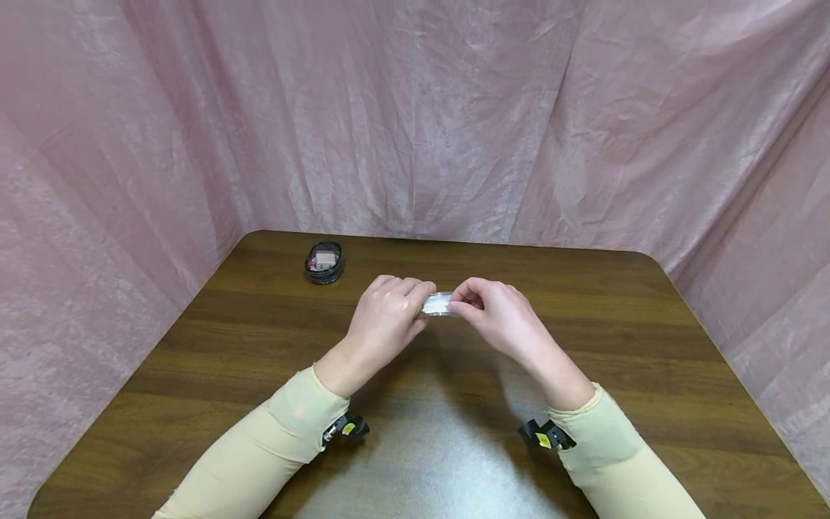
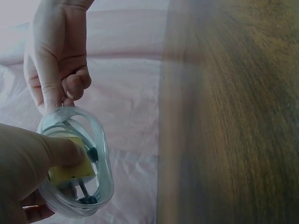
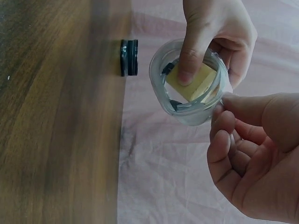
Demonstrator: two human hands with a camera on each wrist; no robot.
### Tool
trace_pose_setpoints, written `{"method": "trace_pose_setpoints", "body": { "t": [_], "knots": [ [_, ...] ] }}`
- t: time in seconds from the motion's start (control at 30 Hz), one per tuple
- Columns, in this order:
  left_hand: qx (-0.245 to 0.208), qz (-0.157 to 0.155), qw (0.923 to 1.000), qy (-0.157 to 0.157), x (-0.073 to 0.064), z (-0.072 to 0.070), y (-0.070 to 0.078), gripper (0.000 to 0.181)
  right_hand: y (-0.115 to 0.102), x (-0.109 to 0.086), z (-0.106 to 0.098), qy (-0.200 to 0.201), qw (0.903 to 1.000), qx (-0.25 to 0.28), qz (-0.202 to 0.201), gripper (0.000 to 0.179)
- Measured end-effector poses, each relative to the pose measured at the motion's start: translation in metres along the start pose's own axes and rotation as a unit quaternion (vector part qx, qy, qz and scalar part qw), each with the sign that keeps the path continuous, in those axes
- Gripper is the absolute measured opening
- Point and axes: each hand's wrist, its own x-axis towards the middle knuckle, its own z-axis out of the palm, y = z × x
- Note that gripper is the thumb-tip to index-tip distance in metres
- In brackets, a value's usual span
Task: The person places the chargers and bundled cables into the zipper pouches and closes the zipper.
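Above the table, my left hand grips a coiled pale, clear-looking cable with a small yellowish block inside its loops. The block resembles a charger plug. In the left wrist view the left thumb lies across the block, with the fingers behind the coil. My right hand pinches the coil's near edge between thumb and fingertips, clearest in the right wrist view; its other fingers are curled. Dark cable ends show inside the loops. From the head view, only a shiny strip of the coil is visible between the hands.
A dark coil with a whitish block in its middle lies at the table's back left. The brown wooden table has rounded back corners. Pink curtains hang behind it and at both sides.
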Motion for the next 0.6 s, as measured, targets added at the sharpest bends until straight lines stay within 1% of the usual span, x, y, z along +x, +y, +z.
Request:
{"method": "trace_pose_setpoints", "body": {
  "t": [0.17,0.23,0.47,0.6],
  "knots": [
    [0.023,0.015,0.9996,0.004,-0.0008,-0.0008,0.0,0.04,0.0014,-0.0007,0.0015,-0.026,0.9995,-0.019,-0.006,0.011],
    [0.029,0.019,0.9994,0.005,-0.0012,-0.0009,-0.0002,0.041,0.0012,-0.0008,0.0018,-0.03,0.9993,-0.022,-0.006,0.01],
    [0.029,0.016,0.9994,0.008,0.0002,-0.0013,-0.0011,0.04,-0.001,-0.0008,0.002,-0.017,0.9996,-0.019,-0.009,0.007],
    [0.033,0.016,0.9992,0.013,0.0006,-0.0009,-0.0013,0.041,-0.0014,-0.0015,0.0026,-0.015,0.9998,-0.004,-0.012,0.006]
  ]
}}
